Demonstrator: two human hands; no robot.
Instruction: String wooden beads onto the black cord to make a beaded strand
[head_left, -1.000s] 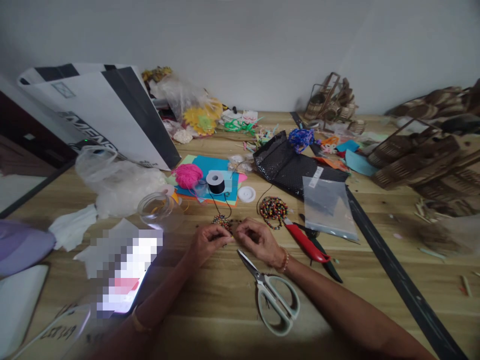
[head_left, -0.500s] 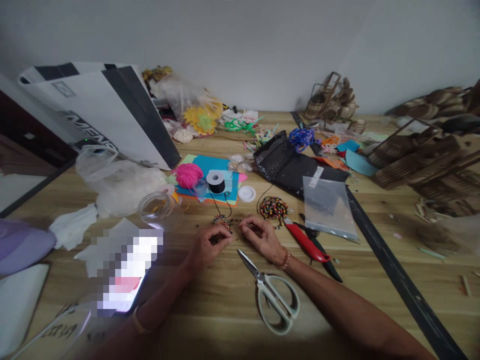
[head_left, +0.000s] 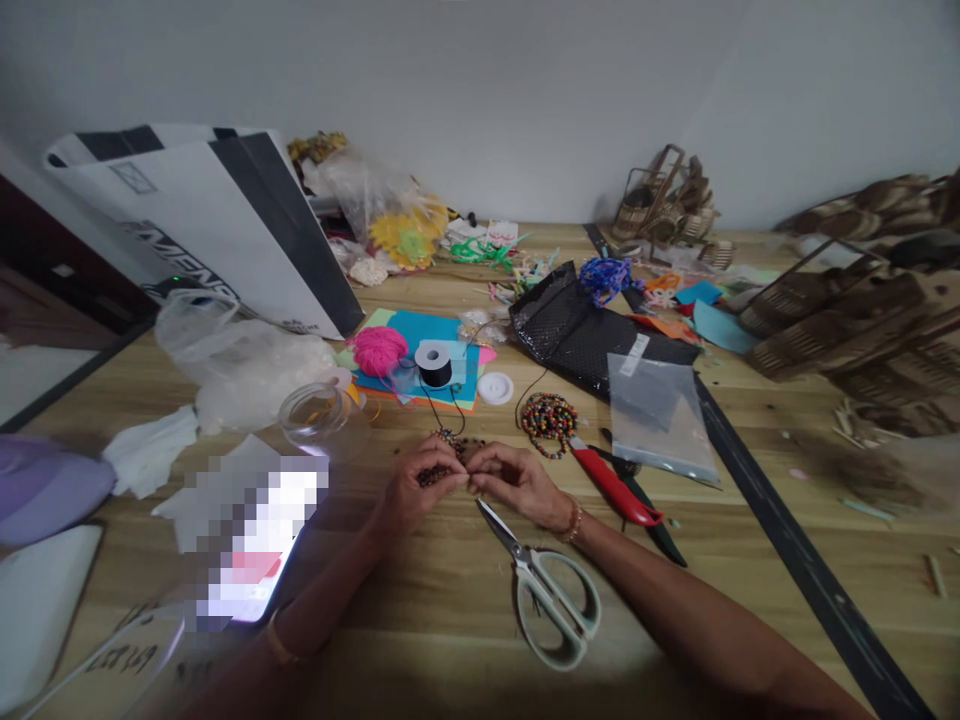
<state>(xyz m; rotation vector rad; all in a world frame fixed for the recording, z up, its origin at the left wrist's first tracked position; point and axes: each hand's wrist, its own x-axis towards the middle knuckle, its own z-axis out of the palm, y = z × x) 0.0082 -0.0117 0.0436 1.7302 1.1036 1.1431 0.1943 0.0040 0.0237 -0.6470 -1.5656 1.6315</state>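
At the wooden table's (head_left: 750,560) near edge, the hands, apart half a second ago, now meet. The left hand (head_left: 416,492) cups dark beads (head_left: 433,474), palm up. The right hand (head_left: 519,482) pinches narrowly beside them, just above the scissors (head_left: 544,590).

You see brown beads (head_left: 433,474), a pink yarn ball (head_left: 376,350), a black cord spool (head_left: 433,365), blue paper (head_left: 417,329), a many-coloured bead ring (head_left: 549,416), red knife handle (head_left: 615,488), pale grey scissors (head_left: 559,610), and a light brown worktop (head_left: 420,610).
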